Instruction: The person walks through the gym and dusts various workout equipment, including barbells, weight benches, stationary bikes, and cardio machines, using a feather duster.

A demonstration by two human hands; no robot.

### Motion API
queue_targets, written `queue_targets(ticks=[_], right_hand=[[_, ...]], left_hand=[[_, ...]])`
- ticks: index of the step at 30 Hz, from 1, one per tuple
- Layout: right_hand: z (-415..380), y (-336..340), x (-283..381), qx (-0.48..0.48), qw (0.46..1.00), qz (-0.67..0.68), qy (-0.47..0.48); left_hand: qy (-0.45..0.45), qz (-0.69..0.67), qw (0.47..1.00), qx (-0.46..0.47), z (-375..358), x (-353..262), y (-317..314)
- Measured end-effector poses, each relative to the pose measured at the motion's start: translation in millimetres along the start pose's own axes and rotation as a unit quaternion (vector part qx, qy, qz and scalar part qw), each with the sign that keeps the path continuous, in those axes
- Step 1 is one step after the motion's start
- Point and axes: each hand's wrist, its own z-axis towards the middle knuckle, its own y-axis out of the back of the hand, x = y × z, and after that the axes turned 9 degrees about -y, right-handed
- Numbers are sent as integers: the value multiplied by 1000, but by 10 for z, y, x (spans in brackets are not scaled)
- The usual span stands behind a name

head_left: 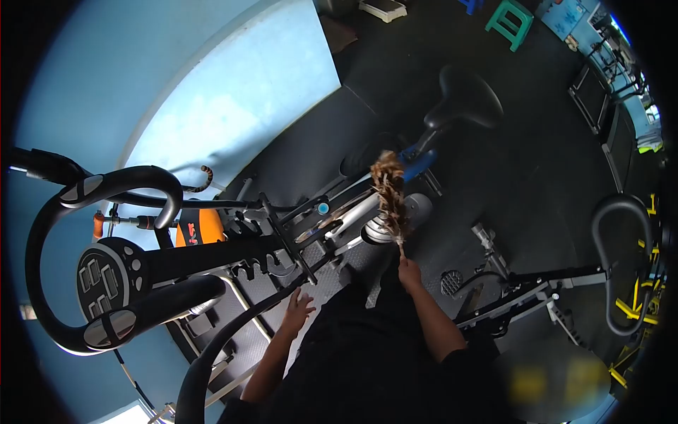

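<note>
My right hand [408, 274] is wrapped round the handle of a brown feather duster [390, 194]. The duster's feathers point away from me and overlap the frame of an exercise bike, near its blue part [421, 164] below the black saddle [466, 99]. My left hand [298, 311] is held out with its fingers apart and nothing in it, close to a black bar [282, 240] of the machine. To its left are the bike's round console [109, 279] and looped black handlebar [39, 233].
An orange machine part [201, 227] stands by the pale blue wall [240, 92]. At the top right is a green stool [510, 25]. On the right are another machine's black loop handle [600, 261], yellow racks [635, 311] and a treadmill [592, 95].
</note>
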Motion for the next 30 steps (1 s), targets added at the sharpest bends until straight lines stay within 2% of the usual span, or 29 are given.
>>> queue_targets(ticks=[1,2,3,4,6,7,9,11,12,13,14,16,17,19,23,25,26,28,29,30], right_hand=[[18,117,64,1,1000,-1,6],[36,294,99,50,998,-25,20],[72,478,136,99,993,-51,34],[222,551,50,99,993,-56,42],[507,677,-211,-3,989,-113,94],[551,847,-261,-17,988,-120,94],[678,1165,-562,-14,983,-158,93],[988,1494,-1000,5,977,-190,100],[1123,1667,-1186,65,928,-312,190],[1176,1764,-1279,127,853,-425,275],[1149,1820,-1268,139,851,-426,273],[1126,1978,-1127,90,868,-455,178],[1159,2006,-1140,97,868,-456,173],[1222,2013,-1131,38,894,-413,169],[1002,2318,-726,52,909,-373,178],[767,2626,-429,57,913,-312,258],[698,2740,-372,47,916,-308,254],[597,2911,-281,-13,925,-205,318],[566,2976,-232,-22,926,-202,318],[547,3035,-178,-68,931,-149,327]], left_hand=[[-62,38,997,15,58,-53,-53],[-124,76,989,30,115,-114,-113],[-127,70,989,26,152,-221,-178],[-143,64,987,23,208,-355,-238],[-160,49,986,1,266,-650,-419],[-161,43,986,-5,289,-758,-533],[-175,-28,984,-37,302,-918,-725],[-178,-29,982,-51,299,-1055,-969],[-178,-14,983,-50,327,-1039,-1070],[-174,1,984,-51,322,-1001,-1159],[-159,4,986,-47,322,-997,-1254],[-137,5,989,-50,347,-962,-1418],[-122,4,991,-49,338,-966,-1505],[-108,12,993,-39,328,-1010,-1634],[-117,39,992,-26,417,-1175,-1846],[-129,43,991,-16,512,-1317,-1965],[-168,62,983,-39,556,-1392,-2010],[-271,66,956,-86,653,-1551,-2126],[-278,65,955,-79,665,-1658,-2222],[-358,101,911,-176,667,-1760,-2326]])
